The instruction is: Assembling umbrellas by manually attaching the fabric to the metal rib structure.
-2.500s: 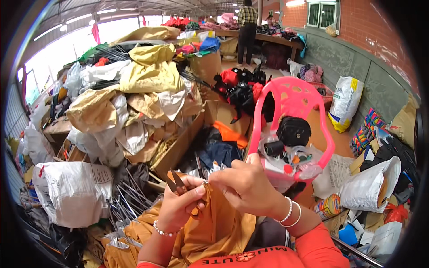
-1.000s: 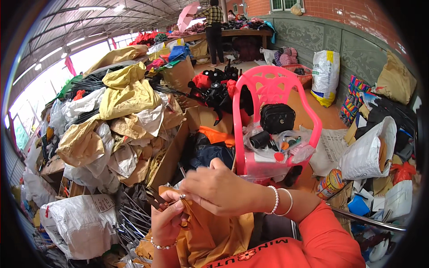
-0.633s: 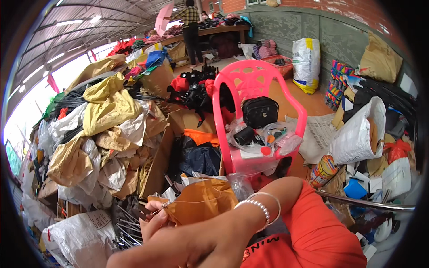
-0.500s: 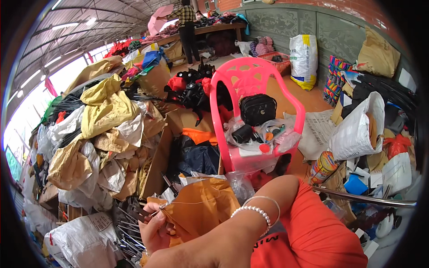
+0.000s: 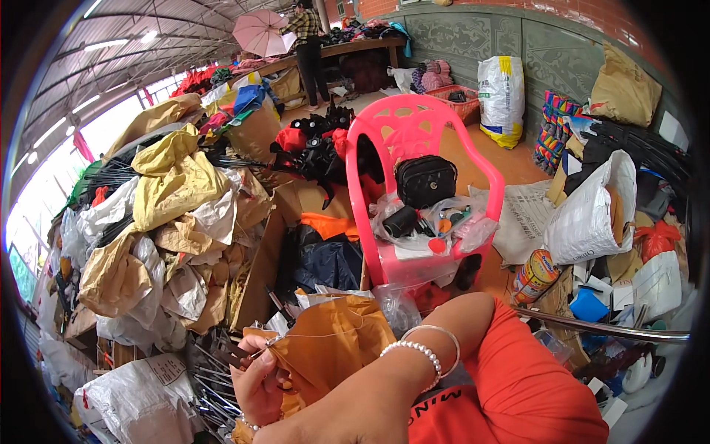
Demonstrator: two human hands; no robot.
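Observation:
My left hand (image 5: 255, 381) is closed in a pinch, thumb against fingers, at the upper left corner of an orange-brown cloth (image 5: 336, 333). A small metal tip shows by its fingertips, too small to name. From there a thin pale thread crosses the cloth toward the right. My right forearm (image 5: 355, 399), with a pearl bracelet (image 5: 421, 351) and a thin bangle, reaches across the lower middle in front of the cloth. Where it ends at the lower edge, my right hand's fingers are hidden.
A pink plastic chair (image 5: 360, 214) stands ahead, holding a black bag (image 5: 427, 181) and small items in plastic. Heaped bags and cloth (image 5: 177, 177) rise at left beside thin metal rods (image 5: 214, 385). A metal rail (image 5: 606, 328) is at right. Far back, a person (image 5: 307, 52) holds a pink umbrella (image 5: 260, 33).
The far person's pink umbrella has turned and now shows its spread canopy, farther to the left. My hands and the orange-brown cloth have hardly moved.

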